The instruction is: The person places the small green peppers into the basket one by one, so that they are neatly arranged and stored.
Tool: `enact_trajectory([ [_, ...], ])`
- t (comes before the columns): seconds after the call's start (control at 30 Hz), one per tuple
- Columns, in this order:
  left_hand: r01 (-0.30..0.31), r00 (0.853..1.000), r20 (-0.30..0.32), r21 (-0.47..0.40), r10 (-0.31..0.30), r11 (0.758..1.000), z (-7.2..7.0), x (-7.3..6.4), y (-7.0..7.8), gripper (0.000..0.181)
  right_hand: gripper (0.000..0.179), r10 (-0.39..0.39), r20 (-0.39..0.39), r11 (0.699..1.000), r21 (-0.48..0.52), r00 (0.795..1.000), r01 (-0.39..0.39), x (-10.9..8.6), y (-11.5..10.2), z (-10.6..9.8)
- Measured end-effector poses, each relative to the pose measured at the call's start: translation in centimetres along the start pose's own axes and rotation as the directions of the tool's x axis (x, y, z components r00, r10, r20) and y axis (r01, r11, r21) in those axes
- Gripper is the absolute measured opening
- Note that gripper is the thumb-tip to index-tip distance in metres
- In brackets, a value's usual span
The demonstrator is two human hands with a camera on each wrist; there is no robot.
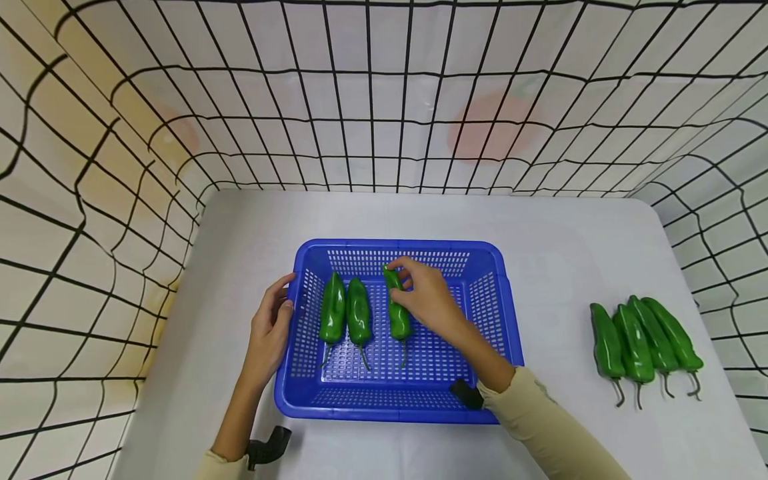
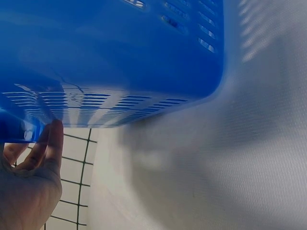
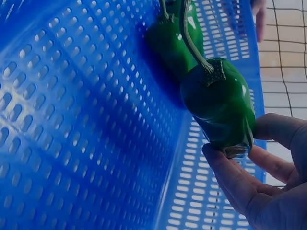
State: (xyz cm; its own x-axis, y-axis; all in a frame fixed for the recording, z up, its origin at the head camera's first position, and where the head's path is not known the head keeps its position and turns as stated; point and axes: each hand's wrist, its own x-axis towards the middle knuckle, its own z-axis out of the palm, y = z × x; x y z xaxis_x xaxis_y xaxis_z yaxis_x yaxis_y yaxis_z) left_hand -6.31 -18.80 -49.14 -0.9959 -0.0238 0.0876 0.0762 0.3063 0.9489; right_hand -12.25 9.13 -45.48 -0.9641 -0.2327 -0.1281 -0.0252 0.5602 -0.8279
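Observation:
A blue plastic basket [image 1: 399, 412] with slotted walls stands on the white table. Inside it, toward the left, two green peppers [image 1: 333, 310] lie side by side, stems toward the near side. My right hand [image 1: 429, 297] pinches a third green pepper [image 1: 399, 320] between thumb and fingers, over the middle of the basket. In the right wrist view that pepper's stem [image 3: 191, 40] points away from the hand. At the basket's left side, my left hand [image 1: 270, 330] rests its fingers against the rim; the left wrist view has these fingers [image 2: 55, 143] extended along the outer wall.
Several more green peppers [image 1: 636, 343] lie in a row on the table, right of the basket. A black wire grid [image 1: 372, 120] encloses the table at the back and both sides. Dark wrist mounts [image 1: 270, 447] sit by both sleeves.

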Motion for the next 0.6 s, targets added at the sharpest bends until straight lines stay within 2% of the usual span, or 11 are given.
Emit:
enact_trajectory([
  [0.2, -0.001, 1.0, 0.001, -0.003, 0.001, 1.0, 0.1, 0.0, 0.0, 0.045, 0.042, 0.017, 0.016, 0.999, 0.041, 1.0, -0.017, 0.5, 0.1, 1.0],
  [0.6, 0.004, 1.0, -0.003, -0.004, -0.004, 1.0, 0.0, 0.0, -0.1, 0.045, 0.039, 0.011, 0.019, 1.0, 0.022, 1.0, -0.011, 1.4, 0.7, 2.6],
])
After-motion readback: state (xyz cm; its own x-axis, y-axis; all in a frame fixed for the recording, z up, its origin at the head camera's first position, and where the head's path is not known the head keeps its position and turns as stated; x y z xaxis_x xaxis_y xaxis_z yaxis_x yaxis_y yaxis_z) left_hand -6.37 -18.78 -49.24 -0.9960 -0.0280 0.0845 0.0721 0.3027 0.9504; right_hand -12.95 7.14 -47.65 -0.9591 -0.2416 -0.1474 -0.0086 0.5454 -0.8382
